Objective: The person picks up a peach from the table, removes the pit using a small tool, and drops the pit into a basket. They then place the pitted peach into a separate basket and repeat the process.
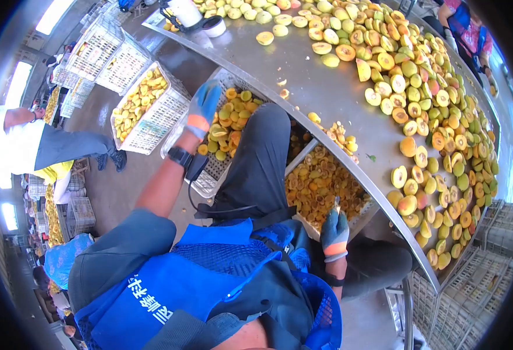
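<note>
My left hand [205,108], in a grey-blue glove with an orange band, is over the edge of a white plastic crate [209,181] of halved yellow peaches [230,125]. Its fingers look stretched out, and no fruit shows in them. Lower right, my right hand [334,233], gloved alike, is closed around a small tool [337,203]; only its short metallic tip shows. This hand is above the near edge of a bin of peach pits and scraps [323,184] beneath the table. Many halved peaches [408,76] lie piled on the metal table [326,99].
A white container and a tape-like roll [214,26] stand on the table's far left. Another crate of peach pieces [145,105] sits on the floor, with stacked crates [102,52] behind. A person in a white top [20,140] is at left; another person [469,35] is across the table.
</note>
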Action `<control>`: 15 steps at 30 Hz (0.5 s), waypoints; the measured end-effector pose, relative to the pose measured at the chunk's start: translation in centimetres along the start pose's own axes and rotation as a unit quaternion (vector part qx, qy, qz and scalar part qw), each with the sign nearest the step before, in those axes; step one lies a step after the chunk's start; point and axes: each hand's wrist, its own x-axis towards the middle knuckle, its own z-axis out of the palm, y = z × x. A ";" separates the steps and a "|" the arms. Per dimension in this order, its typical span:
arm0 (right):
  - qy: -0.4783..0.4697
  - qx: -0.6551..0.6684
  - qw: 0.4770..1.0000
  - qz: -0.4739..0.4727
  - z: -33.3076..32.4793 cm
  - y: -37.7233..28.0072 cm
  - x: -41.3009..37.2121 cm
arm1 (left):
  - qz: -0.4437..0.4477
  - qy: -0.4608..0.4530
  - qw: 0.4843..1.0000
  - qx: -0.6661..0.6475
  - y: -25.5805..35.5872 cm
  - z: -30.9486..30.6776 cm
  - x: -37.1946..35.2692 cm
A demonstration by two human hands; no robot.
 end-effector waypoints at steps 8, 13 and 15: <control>0.042 0.041 0.997 0.042 -1.5 -1.2 -0.8 | 0.149 -0.311 0.929 -0.134 19.6 21.4 -2.4; 0.107 0.009 0.994 0.008 -2.4 0.9 -2.9 | 0.243 -0.402 0.882 -0.033 23.8 35.2 -8.3; 0.150 -0.266 0.934 -0.186 -4.1 1.0 -2.8 | 0.170 -0.475 0.863 0.027 23.5 38.3 -8.8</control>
